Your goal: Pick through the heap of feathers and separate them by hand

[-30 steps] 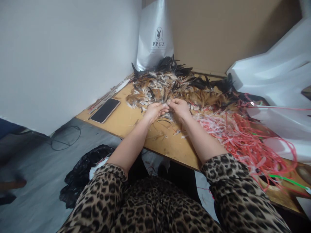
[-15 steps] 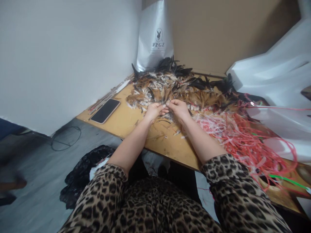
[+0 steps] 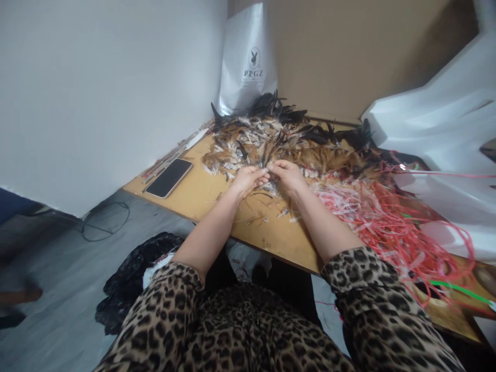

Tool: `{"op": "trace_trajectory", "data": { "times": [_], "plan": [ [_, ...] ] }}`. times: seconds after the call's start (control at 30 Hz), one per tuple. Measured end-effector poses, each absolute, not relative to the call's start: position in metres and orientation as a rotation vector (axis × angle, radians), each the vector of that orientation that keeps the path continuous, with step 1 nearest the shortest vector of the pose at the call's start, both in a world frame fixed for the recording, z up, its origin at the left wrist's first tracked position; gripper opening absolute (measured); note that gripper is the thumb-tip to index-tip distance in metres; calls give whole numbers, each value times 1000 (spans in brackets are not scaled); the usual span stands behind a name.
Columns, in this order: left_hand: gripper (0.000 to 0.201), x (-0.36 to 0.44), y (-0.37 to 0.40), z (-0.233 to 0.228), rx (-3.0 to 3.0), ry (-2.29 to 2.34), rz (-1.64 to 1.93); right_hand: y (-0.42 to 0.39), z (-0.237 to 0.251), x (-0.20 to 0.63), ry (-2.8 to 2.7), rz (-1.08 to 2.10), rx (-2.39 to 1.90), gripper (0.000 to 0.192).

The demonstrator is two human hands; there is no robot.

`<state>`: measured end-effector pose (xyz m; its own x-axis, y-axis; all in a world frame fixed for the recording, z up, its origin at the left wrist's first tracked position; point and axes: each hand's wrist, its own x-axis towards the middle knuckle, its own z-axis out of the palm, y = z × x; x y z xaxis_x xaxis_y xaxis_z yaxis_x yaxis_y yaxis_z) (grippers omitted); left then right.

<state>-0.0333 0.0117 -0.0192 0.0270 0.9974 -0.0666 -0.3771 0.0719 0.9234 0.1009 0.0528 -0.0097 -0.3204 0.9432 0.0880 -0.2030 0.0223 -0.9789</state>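
Unmoved, both hands point(image 3: 267, 176) pinch feathers point(image 3: 267, 155) fanning away, tips outward.

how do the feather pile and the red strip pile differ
The feathers are brown, black and white, heaped toward the table's far side, with both hands at their near edge. The red strips are long, thin, tangled plastic, spread toward the right, untouched. Both lie loose on the wooden table.

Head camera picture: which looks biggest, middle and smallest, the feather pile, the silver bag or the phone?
1. Feather pile, spread widest across the table.
2. Silver bag, a bit smaller; it stands farther back, so this is unsure.
3. Phone, clearly smallest.
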Motion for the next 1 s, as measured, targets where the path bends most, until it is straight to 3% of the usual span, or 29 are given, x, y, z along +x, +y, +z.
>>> {"op": "trace_trajectory", "data": {
  "times": [0.33, 0.57, 0.83, 1.0],
  "plan": [
    [30, -30, 13, -22, 1057, 1001, 1287, 49, -4, 107, -1496, 1338, -873, 30],
    [27, -31, 9, -18, 1129, 1015, 1226, 50, 1, 115, -1649, 1307, -802, 27],
    [22, -28, 11, -20, 1163, 1155, 1237, 46, 7, 113, -1887, 925, -804, 36],
    [27, -28, 12, -24, 1166, 1126, 1193, 49, 0, 112, -1868, 964, -811, 39]
  ]
}}
